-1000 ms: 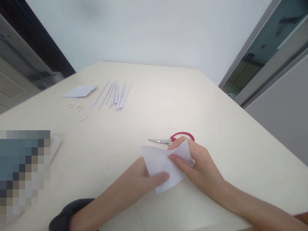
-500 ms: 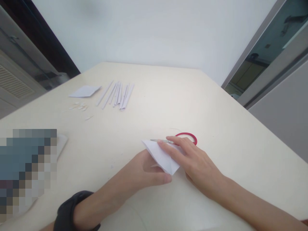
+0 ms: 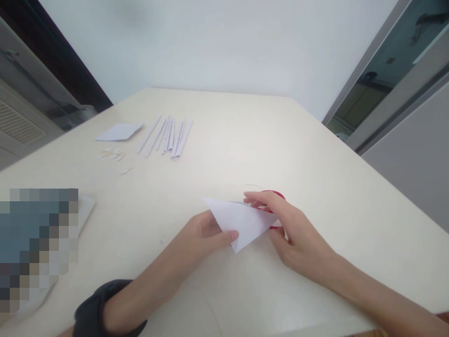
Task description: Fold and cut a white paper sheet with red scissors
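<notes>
Holding one folded white paper triangle (image 3: 242, 221) low over the cream table (image 3: 315, 154), both bare hands meet at the near centre; the left hand (image 3: 205, 234) pinches the triangle's lower edge, thumb on top and fingers closed beneath it; the right hand (image 3: 294, 238) clamps the right corner, forefinger stretched along the upper edge and thumb below. One pair of red-handled scissors (image 3: 271, 194) lies just behind the paper, mostly hidden by it and by the right fingers, so that only a bit of red loop shows. At the far left lies one flat white sheet (image 3: 119, 132); beside it a row of narrow paper strips (image 3: 168, 135), about eight, though the overlap makes the count unsure; a few small scraps (image 3: 112, 154) lie in front of the sheet. One dark wristband (image 3: 94, 311) sits on the left wrist.

Against half a second ago, the triangle is raised and turned flatter toward the camera, its point now toward the left; the right forefinger has slid from the middle of the paper to its upper right edge; the scissor blade then visible is now covered; sheet, strips and scraps lie as before.
</notes>
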